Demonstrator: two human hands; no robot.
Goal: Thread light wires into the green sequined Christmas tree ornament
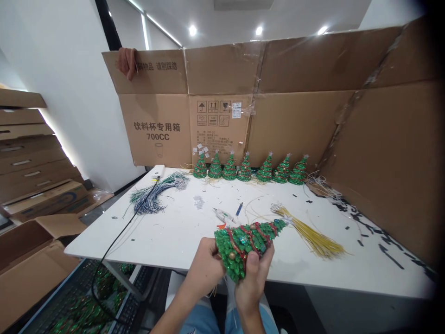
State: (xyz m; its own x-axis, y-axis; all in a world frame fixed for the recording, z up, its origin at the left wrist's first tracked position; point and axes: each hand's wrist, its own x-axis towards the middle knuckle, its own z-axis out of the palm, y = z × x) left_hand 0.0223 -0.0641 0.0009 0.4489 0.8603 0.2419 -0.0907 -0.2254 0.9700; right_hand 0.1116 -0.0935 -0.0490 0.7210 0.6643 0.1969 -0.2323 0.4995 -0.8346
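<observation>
A green glittery decorative Christmas tree (239,246) with red garlands and gold balls lies tilted in front of me, its tip pointing right. My right hand (252,280) is closed round its near side, thumb pressed on the branches. At the base, my left hand (206,264) is curled against the underside; its fingertips are hidden by the base. Just beyond the tree, a white pen-like tool (224,215) and a blue marker-like stick (239,208) lie on the white table (167,241). A bundle of yellow wires (314,232) rests to the right of the tip.
Several similar trees (244,168) stand along the cardboard screen (222,111). At left lie green and dark-blue wire bundles (153,195), a white box (159,171) and a black cable (120,234). Black scraps (358,215) litter the right side. A crate (81,306) below holds more trees.
</observation>
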